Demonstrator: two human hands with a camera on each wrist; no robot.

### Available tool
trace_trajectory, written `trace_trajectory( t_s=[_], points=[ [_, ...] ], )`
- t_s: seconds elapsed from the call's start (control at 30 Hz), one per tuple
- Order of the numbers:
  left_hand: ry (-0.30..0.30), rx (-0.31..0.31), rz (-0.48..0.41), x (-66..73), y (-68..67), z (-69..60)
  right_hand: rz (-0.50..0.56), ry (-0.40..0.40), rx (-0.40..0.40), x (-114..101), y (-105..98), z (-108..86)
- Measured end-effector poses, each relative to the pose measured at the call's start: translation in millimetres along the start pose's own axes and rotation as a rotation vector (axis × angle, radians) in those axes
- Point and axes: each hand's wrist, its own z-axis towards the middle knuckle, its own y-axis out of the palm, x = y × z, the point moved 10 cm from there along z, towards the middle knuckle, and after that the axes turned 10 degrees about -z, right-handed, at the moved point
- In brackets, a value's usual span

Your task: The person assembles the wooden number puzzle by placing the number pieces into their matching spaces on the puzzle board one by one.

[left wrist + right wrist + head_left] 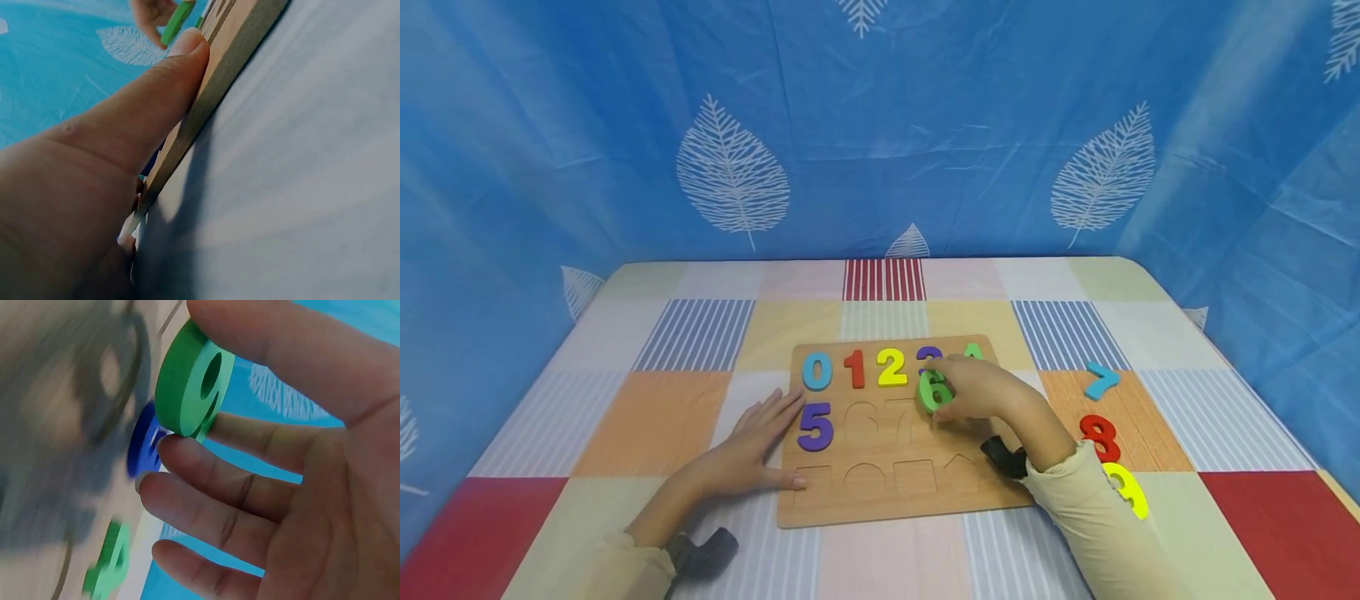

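While left hand [748, 450], fingers extended, is touching board [887, 508] | right hand [981, 390] is pinching green 6 [926, 393], likely light, stiff | outer edges are probably offering best hold

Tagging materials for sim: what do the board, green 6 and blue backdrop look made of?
Board: probably wood or MDF, smooth; tan face, darker cut edge.
Green 6: painted wood or plastic, can't tell which; even colour, smooth sides.
Blue backdrop: likely cloth, slight sheen; creases and folds, though plastic sheet is possible.
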Motion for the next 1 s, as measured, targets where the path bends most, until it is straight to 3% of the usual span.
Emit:
trace_trajectory(
  t_s=[0.2,0.53,0.83,1.0],
  points=[
    [0.012,-0.005,-0.001,1.2,1.5,1.1,-0.042,-0.037,-0.006,-31.9,0.8,11.2],
    [0.01,-0.016,-0.001,2.6,2.1,0.8,-0.073,-0.066,-0.007,-67.5,1.4,22.7],
    [0.017,-0.015,0.003,6.0,-0.1,-0.4,-0.099,-0.094,-0.014,-82.9,9.4,26.3],
    [-0.012,-0.016,-0.003,4.4,-0.7,-1.0,-0.096,-0.119,-0.023,-90.3,15.6,28.0]
  ],
)
